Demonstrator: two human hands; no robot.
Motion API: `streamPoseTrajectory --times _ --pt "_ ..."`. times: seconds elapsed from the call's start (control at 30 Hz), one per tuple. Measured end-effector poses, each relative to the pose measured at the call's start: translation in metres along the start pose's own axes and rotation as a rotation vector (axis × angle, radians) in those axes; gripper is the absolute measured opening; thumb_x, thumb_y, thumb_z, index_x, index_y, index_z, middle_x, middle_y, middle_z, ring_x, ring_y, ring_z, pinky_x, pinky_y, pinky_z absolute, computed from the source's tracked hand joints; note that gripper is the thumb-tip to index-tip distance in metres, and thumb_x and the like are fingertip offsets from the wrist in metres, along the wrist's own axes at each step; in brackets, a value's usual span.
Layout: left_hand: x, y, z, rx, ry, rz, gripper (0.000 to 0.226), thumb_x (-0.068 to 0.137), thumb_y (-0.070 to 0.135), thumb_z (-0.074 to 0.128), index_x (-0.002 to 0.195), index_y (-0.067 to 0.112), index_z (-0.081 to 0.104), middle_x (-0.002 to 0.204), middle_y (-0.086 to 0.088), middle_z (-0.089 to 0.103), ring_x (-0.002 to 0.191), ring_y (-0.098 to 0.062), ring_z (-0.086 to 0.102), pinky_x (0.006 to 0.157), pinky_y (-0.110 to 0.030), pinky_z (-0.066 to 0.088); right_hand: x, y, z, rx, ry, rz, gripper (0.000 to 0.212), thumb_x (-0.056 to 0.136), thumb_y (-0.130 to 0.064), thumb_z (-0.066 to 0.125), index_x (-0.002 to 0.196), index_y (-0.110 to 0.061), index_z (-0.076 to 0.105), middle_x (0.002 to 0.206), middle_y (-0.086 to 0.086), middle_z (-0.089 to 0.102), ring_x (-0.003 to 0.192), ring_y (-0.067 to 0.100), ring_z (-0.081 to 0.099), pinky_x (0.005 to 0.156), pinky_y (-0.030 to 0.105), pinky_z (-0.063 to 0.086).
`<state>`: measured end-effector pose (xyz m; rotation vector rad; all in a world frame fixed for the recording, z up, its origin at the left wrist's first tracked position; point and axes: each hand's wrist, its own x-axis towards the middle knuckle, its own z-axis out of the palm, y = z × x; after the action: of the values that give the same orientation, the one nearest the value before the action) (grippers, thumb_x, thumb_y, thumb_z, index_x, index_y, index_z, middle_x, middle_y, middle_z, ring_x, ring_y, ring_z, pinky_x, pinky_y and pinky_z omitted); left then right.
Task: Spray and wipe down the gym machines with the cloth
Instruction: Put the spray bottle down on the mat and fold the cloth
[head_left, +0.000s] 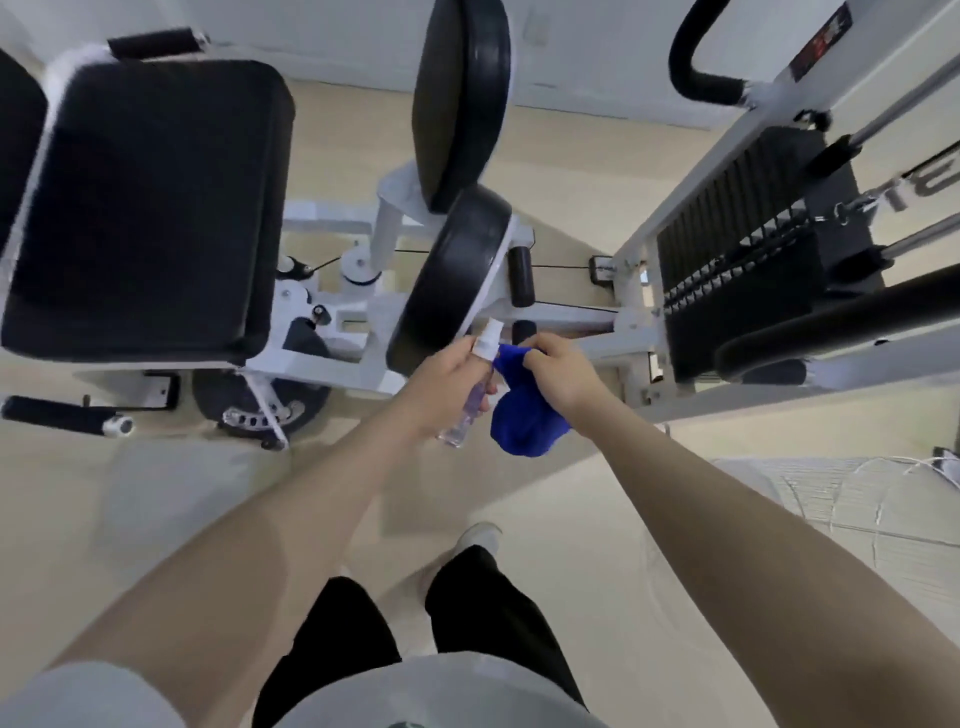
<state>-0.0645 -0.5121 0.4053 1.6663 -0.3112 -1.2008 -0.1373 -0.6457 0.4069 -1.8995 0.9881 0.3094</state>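
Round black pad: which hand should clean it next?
The left hand, as a guess. It grips the spray bottle with its nozzle near the round black pad. The right hand only holds the bunched blue cloth.

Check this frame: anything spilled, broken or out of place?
Nothing stands out. The left hand holds the spray bottle, the right hand grips the blue cloth, both near the round black pad. No spill shows on the floor. The frame is somewhat blurred.
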Motion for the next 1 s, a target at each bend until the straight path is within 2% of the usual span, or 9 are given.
streamPoseTrajectory --times 0.13,0.23,0.33,0.43,0.53,0.63,0.73,0.9,1.0 --pt "-0.029 -0.052 -0.064 0.195 0.117 -0.064 0.005 0.092 0.022 0.046 0.092 0.024 0.051 0.086 -0.009 0.065 0.080 -0.023 0.062 0.077 -0.041 0.051 -0.007 -0.012 0.060 0.004 -0.138 0.030 0.020 0.095 -0.012 0.040 0.106 -0.013 0.056 0.087 0.001 0.055 0.076 0.015 0.049 0.070 0.029 0.040" --pt "-0.060 -0.113 -0.130 0.212 0.268 -0.091 0.014 0.094 0.020 0.051 0.107 0.020 0.050 0.085 -0.002 0.061 0.073 -0.016 0.057 0.065 -0.025 0.050 -0.008 -0.021 0.138 -0.012 -0.217 0.040 0.019 0.093 -0.008 0.041 0.101 -0.017 0.057 0.089 0.000 0.057 0.083 0.019 0.051 0.077 0.031 0.041" --pt "-0.076 -0.174 -0.186 0.213 0.387 -0.159 0.024 0.093 0.017 0.054 0.116 0.018 0.049 0.080 0.001 0.054 0.070 -0.017 0.053 0.060 -0.032 0.052 -0.003 -0.025 0.210 -0.058 -0.249 0.038 0.021 0.090 -0.006 0.042 0.101 -0.014 0.057 0.097 0.004 0.059 0.088 0.022 0.052 0.076 0.030 0.042" --pt "-0.071 -0.243 -0.234 0.311 0.499 -0.231 0.027 0.091 0.019 0.054 0.118 0.017 0.051 0.086 -0.001 0.055 0.076 -0.020 0.052 0.052 -0.027 0.044 0.013 -0.020 0.282 -0.092 -0.267 0.024 0.025 0.087 -0.004 0.042 0.103 -0.014 0.058 0.097 0.002 0.059 0.088 0.020 0.053 0.075 0.028 0.042" --pt "-0.052 -0.325 -0.275 0.388 0.522 -0.274 0.024 0.089 0.021 0.057 0.112 0.016 0.053 0.086 -0.004 0.054 0.080 -0.026 0.053 0.069 -0.036 0.050 0.037 -0.003 0.353 -0.085 -0.244 0.028 0.026 0.087 -0.003 0.043 0.105 -0.015 0.058 0.097 0.001 0.059 0.087 0.019 0.052 0.074 0.027 0.040" --pt "-0.032 -0.397 -0.300 0.468 0.560 -0.326 0.035 0.089 0.020 0.057 0.124 0.015 0.051 0.106 -0.019 0.049 0.090 -0.034 0.054 0.081 -0.042 0.050 0.063 0.015 0.402 -0.039 -0.191 0.039 0.023 0.088 -0.005 0.044 0.105 -0.012 0.058 0.094 0.001 0.059 0.082 0.018 0.053 0.069 0.022 0.043" --pt "-0.008 -0.459 -0.323 0.498 0.600 -0.402 0.043 0.090 0.020 0.055 0.130 0.012 0.044 0.113 -0.024 0.043 0.096 -0.041 0.052 0.081 -0.048 0.051 0.091 0.033 0.444 0.080 -0.175 0.112 0.017 0.089 -0.005 0.045 0.100 -0.009 0.057 0.083 -0.001 0.057 0.071 0.014 0.052 0.052 0.014 0.045" --pt "0.015 -0.520 -0.344 0.608 0.641 -0.403 0.049 0.092 0.015 0.053 0.136 0.002 0.036 0.126 -0.028 0.044 0.109 -0.044 0.048 0.089 -0.045 0.038 0.111 0.061 0.481 0.143 -0.179 0.179 0.013 0.089 -0.007 0.047 0.095 -0.011 0.058 0.082 0.002 0.061 0.066 0.016 0.057 0.048 0.019 0.045" --pt "0.021 -0.529 -0.344 0.717 0.681 -0.399 0.051 0.092 0.015 0.051 0.138 0.003 0.033 0.131 -0.026 0.040 0.116 -0.041 0.042 0.092 -0.046 0.033 0.117 0.064 0.491 0.128 -0.174 0.159 0.012 0.088 -0.008 0.049 0.089 -0.016 0.058 0.079 -0.002 0.060 0.075 0.016 0.056 0.066 0.028 0.046"
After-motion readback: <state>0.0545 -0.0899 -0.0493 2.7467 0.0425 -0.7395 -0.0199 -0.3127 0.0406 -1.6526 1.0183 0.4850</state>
